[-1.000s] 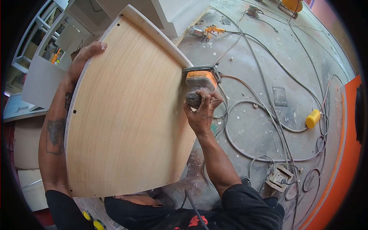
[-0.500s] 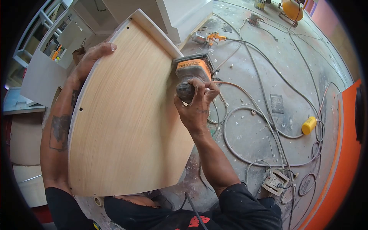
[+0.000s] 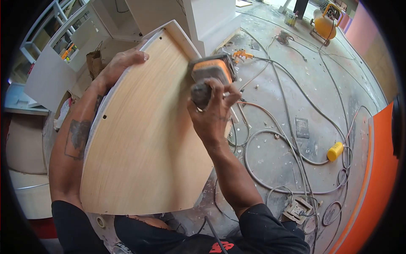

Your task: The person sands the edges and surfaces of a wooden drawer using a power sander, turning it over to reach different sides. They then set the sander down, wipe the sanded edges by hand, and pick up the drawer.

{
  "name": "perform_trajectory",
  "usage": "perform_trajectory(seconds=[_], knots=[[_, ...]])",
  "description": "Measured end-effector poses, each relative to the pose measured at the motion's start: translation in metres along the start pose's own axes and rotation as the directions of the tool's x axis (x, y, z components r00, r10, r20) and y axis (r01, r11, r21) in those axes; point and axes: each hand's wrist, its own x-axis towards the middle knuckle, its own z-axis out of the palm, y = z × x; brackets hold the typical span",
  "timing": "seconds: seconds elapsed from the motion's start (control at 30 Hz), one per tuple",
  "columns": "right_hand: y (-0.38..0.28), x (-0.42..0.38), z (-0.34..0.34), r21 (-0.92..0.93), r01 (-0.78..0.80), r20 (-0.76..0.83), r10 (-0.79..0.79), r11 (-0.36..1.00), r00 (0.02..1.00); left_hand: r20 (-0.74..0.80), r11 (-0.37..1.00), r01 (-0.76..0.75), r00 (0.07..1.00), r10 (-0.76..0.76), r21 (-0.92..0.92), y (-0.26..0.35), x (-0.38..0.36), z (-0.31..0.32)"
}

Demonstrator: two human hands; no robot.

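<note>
A curved light-wood panel [image 3: 135,144] with a white raised rim and small dark holes leans across my lap. My left hand [image 3: 127,61] grips its upper left edge, the thumb on the wood face and the fingers hidden behind the rim. In my right hand [image 3: 213,112] is an orange and black electric sander [image 3: 211,70], held by its rear grip. The sander is at the panel's upper right edge, slightly blurred by motion. Its pad faces away from me, so how it meets the panel cannot be seen.
Cables and hoses [image 3: 292,122] loop over the paint-spotted floor at right. An orange spray gun [image 3: 242,55], a yellow connector [image 3: 335,151] and a socket box [image 3: 297,210] lie there. A yellow compressor [image 3: 325,27] stands far off, a white cabinet [image 3: 215,21] ahead, an orange panel [image 3: 359,182] right.
The panel's top has swung to the right and down a little, my left hand with it. The sander has shifted slightly left and tilted. My view has shifted too.
</note>
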Motion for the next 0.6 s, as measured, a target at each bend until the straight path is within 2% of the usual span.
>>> perform_trajectory(seconds=[0.07, 0.1, 0.23, 0.37, 0.4, 0.43, 0.5, 0.57, 0.6], knots=[[-0.021, 0.016, 0.008, 0.019, -0.013, 0.0, 0.013, 1.0, 1.0, -0.002, 1.0, -0.018, 1.0, 0.018, 0.018, -0.001, 0.0, -0.002], [-0.031, 0.024, 0.011, 0.01, 0.047, -0.07, -0.046, 0.999, 0.997, -0.007, 0.999, -0.035, 0.999, 0.036, 0.028, 0.001, 0.0, -0.001], [-0.062, 0.057, 0.009, 0.065, 0.126, -0.058, -0.122, 0.99, 0.991, 0.018, 0.99, -0.065, 0.998, 0.064, 0.124, 0.002, 0.002, -0.007], [-0.066, 0.089, -0.02, 0.152, 0.208, -0.054, -0.202, 0.966, 0.978, -0.003, 0.962, -0.167, 0.985, 0.172, 0.215, -0.004, 0.008, -0.007], [-0.05, 0.101, -0.027, 0.076, 0.327, -0.112, -0.317, 0.942, 0.942, 0.001, 0.953, -0.168, 0.985, 0.173, 0.251, -0.008, 0.011, -0.009], [-0.053, 0.109, -0.04, 0.014, 0.301, -0.112, -0.297, 0.954, 0.948, 0.004, 0.944, -0.169, 0.985, 0.175, 0.285, -0.01, 0.014, -0.009], [-0.046, 0.127, -0.055, 0.215, 0.242, -0.142, -0.215, 0.946, 0.966, 0.025, 0.93, -0.159, 0.987, 0.16, 0.332, -0.006, 0.012, -0.009], [-0.045, 0.137, -0.064, 0.226, 0.231, -0.122, -0.208, 0.946, 0.971, 0.015, 0.927, -0.139, 0.99, 0.143, 0.348, -0.003, 0.01, -0.007], [-0.044, 0.139, -0.066, 0.174, 0.26, -0.12, -0.241, 0.95, 0.963, -0.009, 0.928, -0.126, 0.99, 0.138, 0.352, -0.004, 0.01, -0.006]])
